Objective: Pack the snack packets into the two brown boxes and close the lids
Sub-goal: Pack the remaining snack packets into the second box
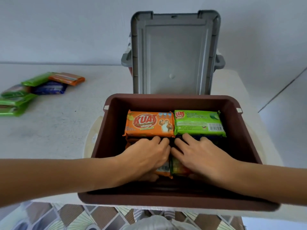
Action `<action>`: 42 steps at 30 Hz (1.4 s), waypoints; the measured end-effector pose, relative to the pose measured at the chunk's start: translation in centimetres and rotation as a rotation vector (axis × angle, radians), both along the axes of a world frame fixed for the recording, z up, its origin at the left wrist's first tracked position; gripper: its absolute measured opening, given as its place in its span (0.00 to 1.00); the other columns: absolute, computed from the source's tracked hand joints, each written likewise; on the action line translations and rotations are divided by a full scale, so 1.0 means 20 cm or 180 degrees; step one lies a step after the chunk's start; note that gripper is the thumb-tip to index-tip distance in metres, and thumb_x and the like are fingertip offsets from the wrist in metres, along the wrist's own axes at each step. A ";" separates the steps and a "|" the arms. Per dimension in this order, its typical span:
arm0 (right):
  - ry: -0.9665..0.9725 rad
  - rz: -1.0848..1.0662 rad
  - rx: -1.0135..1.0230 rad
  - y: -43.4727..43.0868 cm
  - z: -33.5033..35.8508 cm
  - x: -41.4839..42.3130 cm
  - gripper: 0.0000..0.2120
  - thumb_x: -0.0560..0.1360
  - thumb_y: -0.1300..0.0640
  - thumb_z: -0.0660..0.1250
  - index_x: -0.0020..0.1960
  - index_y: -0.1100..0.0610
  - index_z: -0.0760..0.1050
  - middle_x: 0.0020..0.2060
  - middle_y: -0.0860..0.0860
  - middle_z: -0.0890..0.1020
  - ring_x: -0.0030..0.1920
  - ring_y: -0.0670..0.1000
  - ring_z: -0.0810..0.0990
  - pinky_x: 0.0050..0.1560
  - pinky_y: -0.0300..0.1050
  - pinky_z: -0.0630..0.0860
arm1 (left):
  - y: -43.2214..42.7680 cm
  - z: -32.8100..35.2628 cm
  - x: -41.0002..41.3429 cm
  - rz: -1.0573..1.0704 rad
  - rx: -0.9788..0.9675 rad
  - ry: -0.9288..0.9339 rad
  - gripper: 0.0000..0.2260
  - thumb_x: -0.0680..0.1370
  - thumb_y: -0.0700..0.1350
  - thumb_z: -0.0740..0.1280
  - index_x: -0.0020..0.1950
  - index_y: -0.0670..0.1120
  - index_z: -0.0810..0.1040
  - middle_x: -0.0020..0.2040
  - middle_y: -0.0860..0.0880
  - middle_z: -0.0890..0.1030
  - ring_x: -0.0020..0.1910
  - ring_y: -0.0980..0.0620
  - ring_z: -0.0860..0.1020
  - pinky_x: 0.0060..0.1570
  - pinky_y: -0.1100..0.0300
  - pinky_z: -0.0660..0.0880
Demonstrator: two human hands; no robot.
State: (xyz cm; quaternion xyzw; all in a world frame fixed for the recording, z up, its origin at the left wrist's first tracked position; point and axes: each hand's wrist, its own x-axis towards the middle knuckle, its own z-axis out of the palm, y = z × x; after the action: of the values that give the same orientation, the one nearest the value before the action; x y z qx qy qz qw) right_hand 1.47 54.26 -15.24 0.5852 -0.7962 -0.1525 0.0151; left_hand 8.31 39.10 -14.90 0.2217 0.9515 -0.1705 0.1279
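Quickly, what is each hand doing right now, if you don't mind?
Left hand: grips an orange packet in the box.
Right hand: grips a green packet.

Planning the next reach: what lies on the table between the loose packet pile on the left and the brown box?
Head view: bare white table, then a cream rim poking out beside the brown box.
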 end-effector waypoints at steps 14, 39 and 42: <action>-0.0217 -0.0089 0.0462 0.01 0.09 -0.02 0.27 0.70 0.42 0.67 0.63 0.56 0.68 0.59 0.56 0.73 0.60 0.57 0.71 0.51 0.51 0.71 | 0.01 0.01 0.00 0.0212 0.0180 0.0027 0.26 0.76 0.59 0.60 0.65 0.41 0.64 0.62 0.45 0.69 0.57 0.46 0.71 0.47 0.55 0.72; -0.0567 0.0548 -0.1376 -1.79 0.30 -0.25 0.21 0.78 0.50 0.58 0.70 0.52 0.65 0.60 0.54 0.72 0.63 0.53 0.67 0.52 0.47 0.72 | -1.72 0.18 0.27 0.4080 0.1976 0.2186 0.16 0.74 0.48 0.67 0.61 0.48 0.74 0.60 0.44 0.73 0.60 0.45 0.73 0.57 0.55 0.70; -0.0824 0.0400 -0.1189 -2.08 0.17 -0.33 0.24 0.78 0.47 0.57 0.72 0.52 0.63 0.62 0.56 0.70 0.65 0.55 0.66 0.56 0.48 0.71 | -1.94 0.08 0.24 0.4691 0.2096 0.1853 0.25 0.73 0.53 0.67 0.67 0.46 0.68 0.66 0.42 0.69 0.65 0.42 0.68 0.61 0.51 0.68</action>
State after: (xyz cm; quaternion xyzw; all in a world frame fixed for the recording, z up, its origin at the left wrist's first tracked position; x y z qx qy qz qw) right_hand -5.09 12.70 -11.77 0.6354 -0.7679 0.0750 0.0304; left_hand 13.05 0.36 -13.22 -0.4798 0.8487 0.1910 -0.1141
